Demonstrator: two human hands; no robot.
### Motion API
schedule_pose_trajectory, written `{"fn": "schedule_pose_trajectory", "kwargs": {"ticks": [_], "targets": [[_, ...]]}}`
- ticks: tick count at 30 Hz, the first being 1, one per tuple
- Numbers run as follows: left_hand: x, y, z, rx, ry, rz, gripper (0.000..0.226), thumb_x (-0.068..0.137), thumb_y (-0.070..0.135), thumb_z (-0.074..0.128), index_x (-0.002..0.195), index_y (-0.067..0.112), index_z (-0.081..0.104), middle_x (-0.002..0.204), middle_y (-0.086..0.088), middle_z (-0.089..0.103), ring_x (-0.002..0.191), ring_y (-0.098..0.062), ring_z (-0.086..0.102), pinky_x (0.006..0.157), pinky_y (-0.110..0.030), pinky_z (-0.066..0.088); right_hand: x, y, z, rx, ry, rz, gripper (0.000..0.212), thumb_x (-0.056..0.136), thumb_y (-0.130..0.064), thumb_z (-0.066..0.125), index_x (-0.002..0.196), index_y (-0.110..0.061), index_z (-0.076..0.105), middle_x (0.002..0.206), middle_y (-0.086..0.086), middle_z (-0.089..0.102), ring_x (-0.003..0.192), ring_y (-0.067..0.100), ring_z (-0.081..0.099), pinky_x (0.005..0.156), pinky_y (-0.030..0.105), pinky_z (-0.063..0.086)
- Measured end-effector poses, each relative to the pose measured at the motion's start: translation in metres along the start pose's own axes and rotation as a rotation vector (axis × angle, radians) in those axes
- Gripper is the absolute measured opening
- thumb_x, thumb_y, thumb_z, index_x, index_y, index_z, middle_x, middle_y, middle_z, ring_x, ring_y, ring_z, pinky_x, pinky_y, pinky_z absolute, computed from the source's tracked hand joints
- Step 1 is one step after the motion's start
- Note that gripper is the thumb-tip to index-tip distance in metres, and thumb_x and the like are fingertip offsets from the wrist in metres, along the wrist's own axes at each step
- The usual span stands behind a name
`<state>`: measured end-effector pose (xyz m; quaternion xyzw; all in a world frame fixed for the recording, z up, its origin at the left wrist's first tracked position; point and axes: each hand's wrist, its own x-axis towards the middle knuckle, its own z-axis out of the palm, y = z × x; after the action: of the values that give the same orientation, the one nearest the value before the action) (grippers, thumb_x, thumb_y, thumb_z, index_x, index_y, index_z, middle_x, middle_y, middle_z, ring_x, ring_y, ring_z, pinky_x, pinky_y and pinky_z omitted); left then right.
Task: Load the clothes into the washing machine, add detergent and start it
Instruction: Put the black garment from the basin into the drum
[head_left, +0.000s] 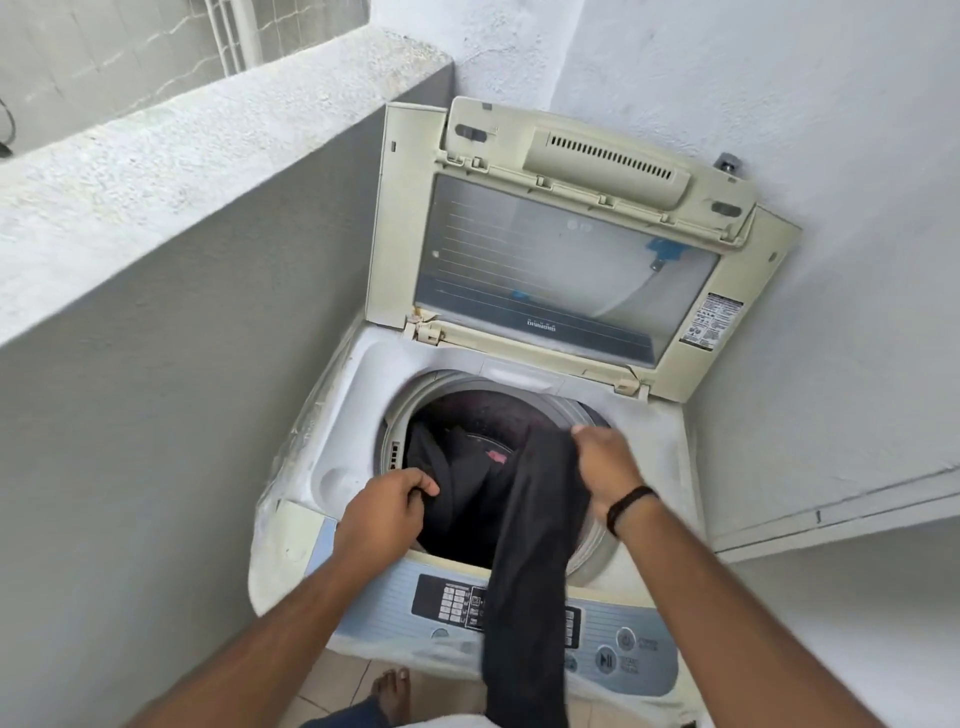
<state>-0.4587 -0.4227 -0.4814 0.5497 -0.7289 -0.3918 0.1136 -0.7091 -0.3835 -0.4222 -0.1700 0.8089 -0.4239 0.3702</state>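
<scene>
A white top-loading washing machine stands in a corner with its lid raised against the wall. Over the drum opening I hold a black garment. My left hand grips one part of it at the drum's near-left rim. My right hand grips another part at the right rim. One long end of the garment hangs out over the control panel toward the floor; the other end lies down in the drum. A small pink spot shows on the dark cloth inside.
A grey parapet wall runs close along the machine's left side. White walls close the back and right, with a step at the right. My bare foot stands on the tiled floor in front of the machine.
</scene>
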Motion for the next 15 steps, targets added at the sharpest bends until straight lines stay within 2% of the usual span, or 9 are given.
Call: {"fn": "schedule_pose_trajectory", "kwargs": {"ticks": [2,3,4,5,7,9,11,13,15], "targets": [[0.0,0.0,0.002,0.024,0.031,-0.02,0.031,0.091,0.014,0.051,0.099,0.037,0.071,0.09,0.024,0.061,0.069,-0.004,0.058,0.065,-0.025,0.044,0.025,-0.025,-0.012,0.444,0.168,0.0,0.013,0.085,-0.013,0.06,0.074,-0.008,0.065,0.069,0.005,0.064,0.071,0.022,0.059,0.069,0.037,0.049],[0.0,0.001,0.003,0.045,0.031,-0.03,0.031,0.091,0.016,0.051,0.1,0.037,0.071,0.093,0.025,0.061,0.075,-0.005,0.06,0.067,-0.025,0.045,0.033,-0.035,-0.017,0.531,0.203,-0.062,0.007,0.085,-0.012,0.063,0.084,-0.008,0.068,0.076,0.006,0.067,0.076,0.023,0.061,0.073,0.037,0.049],[-0.001,0.003,0.003,0.074,0.019,-0.036,0.03,0.091,0.017,0.051,0.1,0.038,0.071,0.096,0.025,0.063,0.077,-0.006,0.061,0.068,-0.026,0.046,0.035,-0.041,-0.02,0.544,0.189,-0.114,0.021,0.084,-0.013,0.066,0.103,-0.005,0.067,0.087,0.007,0.069,0.081,0.023,0.064,0.077,0.037,0.05],[0.0,0.004,0.004,0.107,-0.001,-0.041,0.029,0.091,0.019,0.051,0.1,0.038,0.071,0.097,0.023,0.065,0.077,-0.006,0.06,0.067,-0.025,0.046,0.036,-0.041,-0.02,0.511,0.116,-0.142,0.048,0.081,-0.014,0.07,0.126,-0.008,0.055,0.098,0.006,0.069,0.086,0.023,0.066,0.078,0.038,0.052],[0.001,0.007,0.004,0.163,-0.035,-0.063,0.025,0.091,0.024,0.053,0.1,0.039,0.071,0.094,0.021,0.067,0.073,-0.005,0.059,0.065,-0.025,0.046,0.038,-0.024,-0.018,0.303,-0.097,-0.128,0.09,0.077,-0.009,0.075,0.148,-0.032,0.025,0.114,-0.001,0.066,0.096,0.019,0.069,0.082,0.042,0.056],[0.002,0.007,0.005,0.205,-0.077,-0.091,0.019,0.09,0.029,0.056,0.097,0.041,0.069,0.082,0.019,0.064,0.069,-0.003,0.059,0.064,-0.025,0.047,0.039,0.006,-0.013,-0.048,-0.307,-0.2,0.098,0.078,0.006,0.072,0.15,-0.036,0.021,0.123,-0.01,0.059,0.101,0.011,0.066,0.085,0.034,0.057],[0.002,0.006,0.007,0.244,-0.145,-0.111,0.01,0.089,0.035,0.061,0.092,0.043,0.067,0.079,0.018,0.063,0.068,-0.002,0.06,0.064,-0.025,0.049,0.046,0.034,-0.005,-0.349,-0.416,-0.248,0.083,0.078,0.013,0.063,0.144,-0.033,0.042,0.131,-0.007,0.058,0.106,0.009,0.06,0.085,0.018,0.051],[0.009,0.007,0.011,0.24,-0.233,-0.113,0.008,0.089,0.037,0.065,0.088,0.043,0.068,0.084,0.02,0.068,0.073,0.0,0.063,0.066,-0.025,0.051,0.062,0.048,0.005,-0.484,-0.356,-0.296,0.063,0.079,0.012,0.055,0.127,-0.029,0.063,0.126,-0.005,0.063,0.11,0.009,0.059,0.082,0.004,0.043],[0.023,0.011,0.017,0.144,-0.317,-0.076,0.015,0.092,0.027,0.066,0.092,0.039,0.075,0.092,0.021,0.072,0.083,0.003,0.065,0.079,-0.024,0.055,0.081,0.049,0.018,-0.373,-0.232,-0.274,0.047,0.085,0.009,0.053,0.116,-0.022,0.071,0.114,-0.006,0.068,0.111,0.011,0.062,0.083,0.004,0.04]]}}
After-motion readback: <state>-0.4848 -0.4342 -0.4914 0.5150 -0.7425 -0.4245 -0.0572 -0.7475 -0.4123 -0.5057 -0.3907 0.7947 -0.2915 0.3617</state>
